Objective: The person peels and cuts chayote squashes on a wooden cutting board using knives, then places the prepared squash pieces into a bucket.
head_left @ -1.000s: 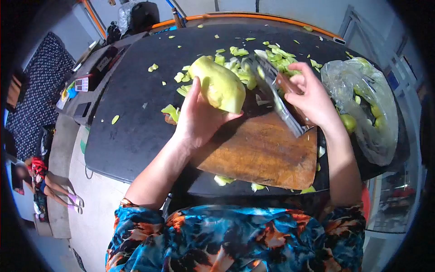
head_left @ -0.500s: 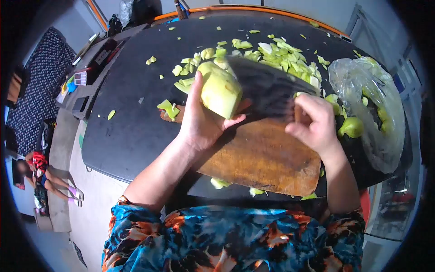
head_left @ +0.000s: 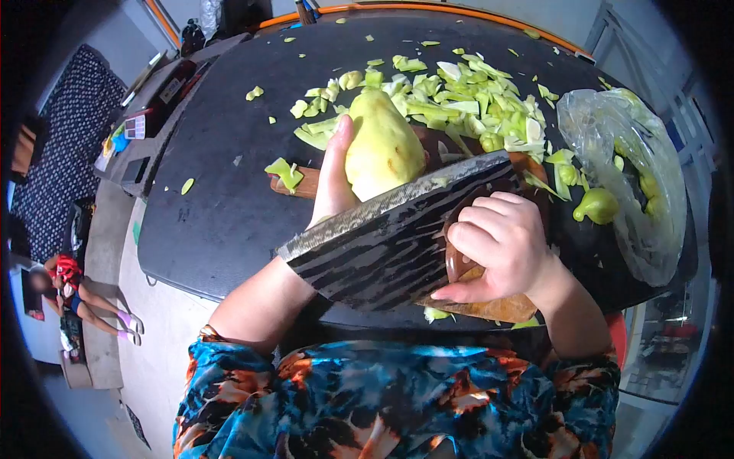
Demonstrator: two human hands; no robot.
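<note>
My left hand [head_left: 334,180] is closed around a large, pale green, pear-shaped fruit [head_left: 382,145] that looks peeled, holding it upright over the board. My right hand [head_left: 501,245] grips the brown handle of a broad cleaver [head_left: 367,252], whose dark, streaked blade slants across the lower part of the fruit and in front of my left wrist. Whether the edge touches the fruit I cannot tell. Beneath lies a wooden cutting board [head_left: 489,307], mostly hidden by the blade. Behind the fruit, pale green peelings and pieces [head_left: 482,99] are heaped.
A dark table [head_left: 206,237] carries scattered scraps. On the right, a clear plastic bag [head_left: 661,161] holds green fruit, with a small green fruit [head_left: 595,206] beside it. A green scrap [head_left: 284,174] lies by the board's handle. A person in red [head_left: 69,275] sits at far left.
The cleaver, blurred beyond the fruit before, has swung toward me and now lies across its near side. My right hand has lowered slightly; the fruit has turned more upright.
</note>
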